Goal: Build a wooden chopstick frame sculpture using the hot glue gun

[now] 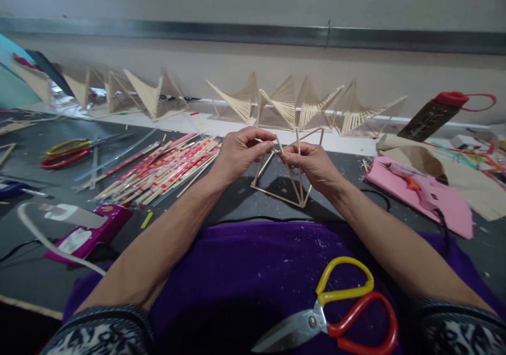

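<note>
A dark gray surface [237, 205] runs from left to right. On its near side spreads a big purple cloth [237, 270]. Along the far side, by the wall, stands a row of stick shapes [282, 110] with curvy, fan-like tops. To the left lies a big bunch of sticks [158, 170], with red marks among them. To the right, some brown paper [490, 199] lies near a flat pink mat [454, 215].

The small frame [277, 196], made of thin sticks, is in the middle, just past the cloth. The right hand [314, 165] has its fingers pinching the frame near the top. The left hand [241, 152] is just beside it, with its thumb and pointing finger close together, but I cannot tell if they are holding a stick, because the tips hide it.

Scissors [312, 321] with one yellow handle and one red handle lie on the cloth, near and to the right. A dark bottle [435, 115] with a red lid leans at the far right. A pink glue gun [421, 189] rests on the mat. One tiny yellow bit [146, 219] lies near the bunch.
</note>
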Motion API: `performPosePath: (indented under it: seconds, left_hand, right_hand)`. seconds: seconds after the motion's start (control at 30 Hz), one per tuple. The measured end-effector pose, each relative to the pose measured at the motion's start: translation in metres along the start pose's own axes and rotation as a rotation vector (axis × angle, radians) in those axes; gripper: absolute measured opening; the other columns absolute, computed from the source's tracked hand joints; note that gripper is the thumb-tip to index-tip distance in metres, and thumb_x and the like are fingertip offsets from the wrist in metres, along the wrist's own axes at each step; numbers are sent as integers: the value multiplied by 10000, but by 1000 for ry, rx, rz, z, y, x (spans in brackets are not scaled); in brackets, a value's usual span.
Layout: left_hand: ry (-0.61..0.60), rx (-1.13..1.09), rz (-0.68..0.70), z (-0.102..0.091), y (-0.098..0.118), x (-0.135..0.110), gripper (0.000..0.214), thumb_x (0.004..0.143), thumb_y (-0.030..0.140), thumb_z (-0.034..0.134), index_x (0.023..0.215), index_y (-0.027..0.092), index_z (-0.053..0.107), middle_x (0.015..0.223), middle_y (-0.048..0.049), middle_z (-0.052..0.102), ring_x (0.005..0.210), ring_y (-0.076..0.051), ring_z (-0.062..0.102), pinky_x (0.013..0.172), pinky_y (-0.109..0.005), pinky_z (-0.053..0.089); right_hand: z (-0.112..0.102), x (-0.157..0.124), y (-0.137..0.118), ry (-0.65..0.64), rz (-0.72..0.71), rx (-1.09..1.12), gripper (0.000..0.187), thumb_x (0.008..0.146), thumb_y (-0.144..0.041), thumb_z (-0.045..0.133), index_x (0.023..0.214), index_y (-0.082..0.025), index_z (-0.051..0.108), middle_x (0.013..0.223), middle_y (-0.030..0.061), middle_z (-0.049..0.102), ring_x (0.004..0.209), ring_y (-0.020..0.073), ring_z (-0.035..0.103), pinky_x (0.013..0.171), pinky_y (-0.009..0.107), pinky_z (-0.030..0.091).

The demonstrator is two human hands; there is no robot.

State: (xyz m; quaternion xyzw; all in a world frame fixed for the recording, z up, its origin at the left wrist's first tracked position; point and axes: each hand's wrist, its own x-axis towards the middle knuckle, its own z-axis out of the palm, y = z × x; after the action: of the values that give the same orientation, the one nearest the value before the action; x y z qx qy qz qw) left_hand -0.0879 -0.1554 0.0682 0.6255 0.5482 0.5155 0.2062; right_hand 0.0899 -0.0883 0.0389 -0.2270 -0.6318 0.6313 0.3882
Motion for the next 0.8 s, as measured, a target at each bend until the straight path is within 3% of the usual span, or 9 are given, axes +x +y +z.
performPosePath:
  seconds: [0.23,0.8]
  left_hand:
    - [-62,-120,-69,-4,7,2,259,703,325,741,896,153,731,852,-56,727,768,-171,680,601,-242,557]
    - [13,-163,-93,-6,3,2,244,688,324,766,862,161,716,845,-46,724,722,-143,658,579,-232,548]
  right_hand:
    - [2,1,1,-6,4,-13,249,618,-378,815,632,-189,654,580,-40,541,576,92,426,595,272,335]
    - [8,5,6,-15,4,-12,246,615,-383,821,653,-189,675,593,-34,554,572,90,441,582,273,343]
